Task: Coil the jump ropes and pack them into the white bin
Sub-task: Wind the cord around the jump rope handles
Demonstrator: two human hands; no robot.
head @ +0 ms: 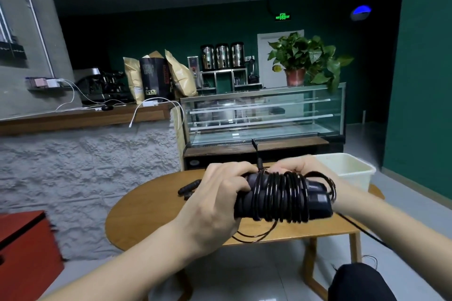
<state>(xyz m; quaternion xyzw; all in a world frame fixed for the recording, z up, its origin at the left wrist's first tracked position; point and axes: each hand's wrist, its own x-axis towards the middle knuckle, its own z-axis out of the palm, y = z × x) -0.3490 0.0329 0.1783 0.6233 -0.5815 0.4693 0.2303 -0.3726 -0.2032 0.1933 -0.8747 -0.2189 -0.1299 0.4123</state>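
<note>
A black jump rope (281,194) is held above the wooden table (151,212), its thin cord wound in many turns around its two handles. My left hand (215,200) grips the left end of the handles. My right hand (300,168) is behind the bundle, fingers curled over its top by a cord end that sticks up. A loose loop of cord hangs under the bundle. More black handles of another jump rope (189,187) lie on the table behind my left hand. The white bin (347,170) stands at the table's far right.
A black cord (362,230) trails off the table's right edge toward the floor. A red box (27,249) stands at the lower left. A stone-faced counter and a glass display case (264,115) lie beyond the table. My dark-clad knee (357,283) shows at the bottom right.
</note>
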